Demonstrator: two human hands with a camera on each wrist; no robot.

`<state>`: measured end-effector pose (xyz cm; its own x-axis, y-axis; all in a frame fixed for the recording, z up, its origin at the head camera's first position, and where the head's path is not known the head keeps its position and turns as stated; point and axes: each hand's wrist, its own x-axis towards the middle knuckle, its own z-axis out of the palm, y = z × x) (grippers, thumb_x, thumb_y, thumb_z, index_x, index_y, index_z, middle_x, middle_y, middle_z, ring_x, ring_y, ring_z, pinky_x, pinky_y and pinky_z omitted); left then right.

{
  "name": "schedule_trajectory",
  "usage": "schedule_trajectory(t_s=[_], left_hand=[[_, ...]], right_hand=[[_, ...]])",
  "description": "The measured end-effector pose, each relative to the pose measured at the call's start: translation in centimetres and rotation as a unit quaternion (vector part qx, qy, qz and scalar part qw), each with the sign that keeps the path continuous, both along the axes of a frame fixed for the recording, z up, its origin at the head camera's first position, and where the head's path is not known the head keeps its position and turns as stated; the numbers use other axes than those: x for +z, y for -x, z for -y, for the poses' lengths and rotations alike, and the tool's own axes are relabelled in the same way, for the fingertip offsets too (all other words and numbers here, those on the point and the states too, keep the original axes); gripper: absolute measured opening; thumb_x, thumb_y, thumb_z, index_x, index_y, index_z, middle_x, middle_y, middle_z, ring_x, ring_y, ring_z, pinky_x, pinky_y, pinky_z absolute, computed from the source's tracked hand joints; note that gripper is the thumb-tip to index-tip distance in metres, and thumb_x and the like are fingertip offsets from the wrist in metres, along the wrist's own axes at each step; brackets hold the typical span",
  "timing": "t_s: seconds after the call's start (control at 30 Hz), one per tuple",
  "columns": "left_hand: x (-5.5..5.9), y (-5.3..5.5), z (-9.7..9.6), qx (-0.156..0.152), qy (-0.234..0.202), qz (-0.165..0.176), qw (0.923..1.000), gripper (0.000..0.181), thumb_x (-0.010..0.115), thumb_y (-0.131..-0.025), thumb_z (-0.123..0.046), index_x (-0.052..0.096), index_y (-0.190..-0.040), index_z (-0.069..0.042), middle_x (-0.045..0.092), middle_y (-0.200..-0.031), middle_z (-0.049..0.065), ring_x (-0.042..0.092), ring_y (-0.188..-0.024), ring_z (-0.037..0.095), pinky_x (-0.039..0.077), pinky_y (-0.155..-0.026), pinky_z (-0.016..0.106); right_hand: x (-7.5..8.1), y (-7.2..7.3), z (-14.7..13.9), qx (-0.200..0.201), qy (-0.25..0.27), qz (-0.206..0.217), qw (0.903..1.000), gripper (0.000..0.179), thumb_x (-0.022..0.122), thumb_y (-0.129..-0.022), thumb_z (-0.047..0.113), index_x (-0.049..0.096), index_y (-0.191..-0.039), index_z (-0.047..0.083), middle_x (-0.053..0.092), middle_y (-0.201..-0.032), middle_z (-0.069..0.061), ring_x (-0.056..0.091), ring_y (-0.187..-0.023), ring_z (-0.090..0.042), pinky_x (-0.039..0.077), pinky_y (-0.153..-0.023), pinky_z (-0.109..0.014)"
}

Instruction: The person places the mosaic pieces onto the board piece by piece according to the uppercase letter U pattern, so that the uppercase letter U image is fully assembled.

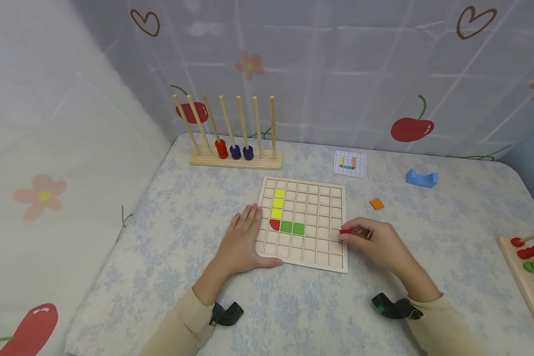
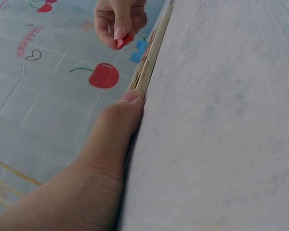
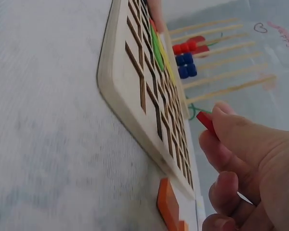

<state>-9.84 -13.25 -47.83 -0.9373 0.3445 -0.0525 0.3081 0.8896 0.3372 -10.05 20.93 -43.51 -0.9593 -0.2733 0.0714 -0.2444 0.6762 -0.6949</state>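
Observation:
A wooden grid board (image 1: 322,244) lies flat on the table. In its cells sit several yellow squares (image 1: 278,203), a red rounded piece (image 1: 274,225) and two green squares (image 1: 292,227). My left hand (image 1: 242,242) rests against the board's left side, fingers straight, thumb (image 2: 118,120) along the near edge. Between thumb and index finger, my right hand (image 1: 374,240) pinches a small red piece (image 3: 207,124) above the board's right edge. That piece's full outline is partly covered by the fingers. Just beyond the right hand lies an orange square (image 1: 377,203).
A pattern card (image 1: 349,164) lies behind the board, with a blue notched block (image 1: 421,178) to its right. At the back left stands a wooden peg rack (image 1: 236,160) with red and blue beads. Another bead rack (image 1: 522,287) lies at the right edge.

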Motion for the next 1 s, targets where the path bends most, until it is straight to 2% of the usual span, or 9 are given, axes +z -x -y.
schedule_trajectory(t_s=[0.23, 0.5, 0.73, 1.0], left_hand=[[-0.1, 0.0, 0.0, 0.000, -0.002, -0.001, 1.0000, 0.140, 0.058, -0.062, -0.092, 0.000, -0.160, -0.010, -0.001, -0.169, 0.006, -0.003, -0.157, 0.021, 0.005, -0.127, 0.045], [-0.2, 0.1, 0.0, 0.002, 0.000, 0.004, 1.0000, 0.140, 0.058, -0.062, -0.092, -0.001, -0.160, -0.010, -0.001, -0.169, 0.005, -0.004, -0.156, 0.019, 0.004, -0.127, 0.045], [-0.2, 0.1, 0.0, 0.002, 0.004, 0.002, 1.0000, 0.140, 0.057, -0.063, -0.092, -0.001, -0.160, -0.010, -0.002, -0.169, 0.005, -0.005, -0.156, 0.020, 0.004, -0.127, 0.045], [-0.2, 0.1, 0.0, 0.002, 0.003, 0.001, 1.0000, 0.140, 0.057, -0.063, -0.092, 0.000, -0.160, -0.010, -0.001, -0.169, 0.005, -0.004, -0.156, 0.020, 0.005, -0.127, 0.045]], right_hand=[[-0.1, 1.2, 3.0, -0.001, 0.015, 0.030, 0.9994, 0.016, 0.081, -0.083, 0.028, 0.074, -0.097, 0.025, 0.063, -0.076, 0.004, 0.046, -0.062, -0.013, 0.036, -0.050, -0.023], [-0.2, 1.9, 5.4, 0.000, 0.008, 0.041, 0.9991, 0.018, 0.081, -0.083, 0.031, 0.073, -0.099, 0.027, 0.065, -0.078, 0.006, 0.049, -0.060, -0.015, 0.040, -0.050, -0.024], [-0.8, 2.2, 6.8, 0.004, -0.013, 0.042, 0.9990, 0.019, 0.081, -0.082, 0.034, 0.072, -0.097, 0.027, 0.066, -0.077, 0.009, 0.055, -0.067, -0.014, 0.045, -0.060, -0.025], [-1.1, 2.2, 7.3, 0.014, -0.027, 0.038, 0.9988, 0.020, 0.081, -0.083, 0.030, 0.073, -0.100, 0.024, 0.066, -0.080, 0.009, 0.054, -0.070, -0.012, 0.045, -0.065, -0.027]])
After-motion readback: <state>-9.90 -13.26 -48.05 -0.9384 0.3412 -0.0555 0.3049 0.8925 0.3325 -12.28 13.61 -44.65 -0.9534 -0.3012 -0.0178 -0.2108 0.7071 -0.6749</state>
